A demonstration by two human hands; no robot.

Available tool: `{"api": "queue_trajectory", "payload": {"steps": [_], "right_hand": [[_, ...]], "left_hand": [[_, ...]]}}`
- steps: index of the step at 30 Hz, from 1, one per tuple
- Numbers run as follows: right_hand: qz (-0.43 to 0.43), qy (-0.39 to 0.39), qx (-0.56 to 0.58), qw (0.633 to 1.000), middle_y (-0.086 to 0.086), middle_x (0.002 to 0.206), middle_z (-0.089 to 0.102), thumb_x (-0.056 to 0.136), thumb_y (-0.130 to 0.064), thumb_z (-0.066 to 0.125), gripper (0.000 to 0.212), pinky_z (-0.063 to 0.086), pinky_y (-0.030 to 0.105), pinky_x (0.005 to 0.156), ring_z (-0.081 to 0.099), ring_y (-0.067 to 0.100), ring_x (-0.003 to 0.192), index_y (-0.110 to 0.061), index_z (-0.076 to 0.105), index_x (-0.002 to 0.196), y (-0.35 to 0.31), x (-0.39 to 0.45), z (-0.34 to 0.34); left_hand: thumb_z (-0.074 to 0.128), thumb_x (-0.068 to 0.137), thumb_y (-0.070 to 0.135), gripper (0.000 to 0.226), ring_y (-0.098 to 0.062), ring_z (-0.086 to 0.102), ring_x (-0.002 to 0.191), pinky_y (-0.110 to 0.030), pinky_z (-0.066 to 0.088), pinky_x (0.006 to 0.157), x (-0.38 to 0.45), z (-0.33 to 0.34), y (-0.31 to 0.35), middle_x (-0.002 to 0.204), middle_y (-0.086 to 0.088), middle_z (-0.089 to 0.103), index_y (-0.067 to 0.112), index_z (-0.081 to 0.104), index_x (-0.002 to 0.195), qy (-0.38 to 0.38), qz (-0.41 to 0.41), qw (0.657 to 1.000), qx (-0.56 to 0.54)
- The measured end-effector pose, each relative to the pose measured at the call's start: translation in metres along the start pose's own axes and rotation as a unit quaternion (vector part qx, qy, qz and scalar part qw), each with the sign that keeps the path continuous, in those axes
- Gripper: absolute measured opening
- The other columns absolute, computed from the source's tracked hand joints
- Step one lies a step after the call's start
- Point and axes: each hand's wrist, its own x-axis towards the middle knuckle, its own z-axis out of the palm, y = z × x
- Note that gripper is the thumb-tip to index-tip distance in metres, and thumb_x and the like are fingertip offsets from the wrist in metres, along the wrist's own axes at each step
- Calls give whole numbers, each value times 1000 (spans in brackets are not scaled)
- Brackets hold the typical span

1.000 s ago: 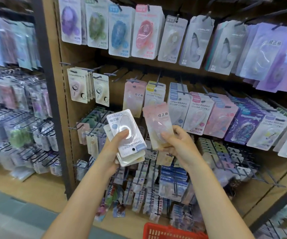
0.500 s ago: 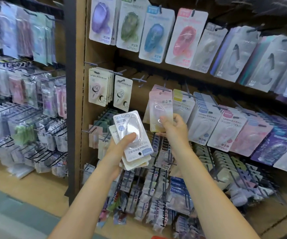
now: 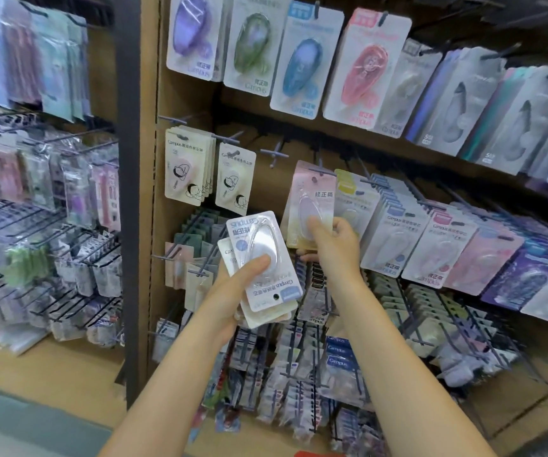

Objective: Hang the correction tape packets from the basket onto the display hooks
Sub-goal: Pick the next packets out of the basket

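My left hand (image 3: 233, 288) grips a small stack of white correction tape packets (image 3: 262, 262), held upside down at chest height in front of the shelf. My right hand (image 3: 330, 240) holds a pink correction tape packet (image 3: 314, 196) by its lower part, raised against the middle row. The packet's top hole sits at a dark display hook (image 3: 320, 171), with other pink packets behind it. A sliver of the red basket (image 3: 318, 454) shows at the bottom edge.
Yellow and blue packets (image 3: 388, 232) hang just right of the pink one. Bare hooks (image 3: 277, 155) stick out to its left, beside cream packets (image 3: 183, 169). Large blister packs (image 3: 302, 64) fill the top row. A dark upright post (image 3: 129, 192) divides off wire racks at left.
My right hand has lifted the pink packet up and to the hook in the middle row. My left hand keeps the white stack steady. The view has shifted left and down.
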Motion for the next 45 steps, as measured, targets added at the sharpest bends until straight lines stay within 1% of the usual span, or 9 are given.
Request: {"api": "queue_trajectory", "payload": {"steps": [4,7,11,15,20,33,37,42,45], "right_hand": [[-45,42,-141,988,-1,100,62,93,-36,68,23,52,31,72,61,13,86,-20,56,105,7,3,-6],[-114,101,-142,978,-4,100,58,93,-34,68,19,42,21,72,56,5,87,-22,57,103,11,-17,-20],[-15,-84,-53,995,-8,82,69,94,-38,68,16,46,24,63,59,3,63,-24,67,100,-5,-43,-34],[47,-213,-23,976,-2,97,78,87,-27,78,32,60,34,69,76,18,84,-17,65,114,-15,-47,-45],[59,-154,55,985,4,99,78,92,-18,73,24,53,23,54,75,16,76,-10,64,113,-7,-50,-55],[53,4,178,983,4,92,78,93,-20,72,21,62,39,74,76,23,86,-9,63,108,7,-67,-54],[39,59,199,977,1,92,74,95,-22,70,24,60,30,69,73,15,82,-10,58,111,6,-69,-56],[73,-6,123,990,7,102,74,89,-19,76,28,54,31,59,72,21,82,-13,61,113,2,-67,-84],[88,-124,4,988,4,103,75,83,-16,81,34,51,31,59,70,20,81,-17,63,112,0,-61,-119]], "left_hand": [[82,72,36,75,-32,73,111,-64,54,98,5,-2,-2,123,-5,75,30,53,142,13,1,999,37],[87,67,40,81,-33,73,112,-65,52,101,5,-5,-2,124,-6,75,29,55,141,2,-2,999,53],[89,58,45,92,-31,72,114,-59,53,103,7,-2,-4,127,-5,74,28,54,141,-50,-9,992,114],[87,63,39,87,-33,70,116,-54,55,100,8,15,-11,129,-9,72,29,52,141,-111,-26,984,134],[87,68,41,83,-34,71,115,-53,56,99,11,34,-22,126,-12,73,24,55,142,-100,-33,989,103],[77,76,30,63,-29,73,105,-51,57,97,-7,51,-33,122,-12,75,20,61,136,-83,-36,996,16],[78,77,25,63,-26,76,97,-38,64,69,-9,55,-41,120,-12,75,17,61,137,-76,-35,996,9],[79,86,28,63,-40,67,119,-74,51,92,-6,53,-42,134,-12,69,27,56,144,-65,-24,998,10],[83,84,29,69,-35,71,112,-61,60,83,-6,48,-35,128,-10,72,23,54,146,-62,-30,997,40]]}}
